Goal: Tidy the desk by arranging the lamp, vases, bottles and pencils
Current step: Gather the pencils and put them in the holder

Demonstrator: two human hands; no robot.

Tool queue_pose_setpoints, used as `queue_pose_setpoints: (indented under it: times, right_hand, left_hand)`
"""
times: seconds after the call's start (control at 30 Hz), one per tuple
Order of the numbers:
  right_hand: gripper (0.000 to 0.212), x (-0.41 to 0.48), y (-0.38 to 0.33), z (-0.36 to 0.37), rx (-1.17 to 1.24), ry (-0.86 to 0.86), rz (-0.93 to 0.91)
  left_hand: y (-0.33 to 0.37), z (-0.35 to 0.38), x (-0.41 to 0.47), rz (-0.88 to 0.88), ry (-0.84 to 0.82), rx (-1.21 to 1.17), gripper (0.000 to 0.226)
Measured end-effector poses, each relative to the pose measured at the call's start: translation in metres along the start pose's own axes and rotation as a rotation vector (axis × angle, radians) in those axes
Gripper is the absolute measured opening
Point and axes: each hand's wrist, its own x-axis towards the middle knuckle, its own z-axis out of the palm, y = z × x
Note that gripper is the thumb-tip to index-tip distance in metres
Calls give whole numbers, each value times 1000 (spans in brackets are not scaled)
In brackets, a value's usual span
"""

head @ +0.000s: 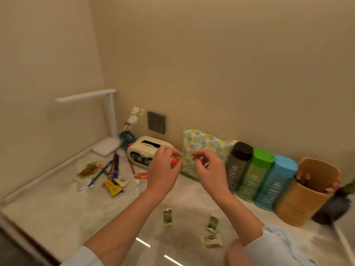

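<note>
My left hand (163, 169) and my right hand (210, 169) hover side by side above the desk (57, 208), fingers curled. A small red-capped object (174, 161) sits between my left thumb and forefinger; the rest of it is hidden. My right hand holds nothing that I can see. A white lamp (112, 116) stands in the back left corner beside a teal vase (127, 136) with white flowers. Loose pens and pencils (113, 167) lie in front of them. Black-lidded (240, 166), green (256, 175) and blue (274, 183) bottles line the wall, next to a wooden pencil holder (305, 196) and a dark vase (334, 208).
A cream tissue box with a clock face (141, 153) and a floral cushion (205, 144) stand against the back wall. Snack wrappers lie at the left (112, 188) and near the front (167, 216) (212, 223). A wall socket (156, 122) is above the box.
</note>
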Motion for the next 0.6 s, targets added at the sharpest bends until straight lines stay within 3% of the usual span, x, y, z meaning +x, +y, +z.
queue_pose_setpoints:
  times: [0.17, 0.4, 0.6]
  right_hand:
    - [18, 10, -27, 100, 60, -169, 83]
    - [19, 9, -37, 214, -39, -409, 242]
    - [43, 15, -15, 284, -286, -527, 369]
  left_hand:
    - [-84, -66, 3, -141, 9, 119, 21]
    - [-187, -122, -2, -299, -81, 160, 29]
    - [-258, -131, 1, -357, -227, 185, 40]
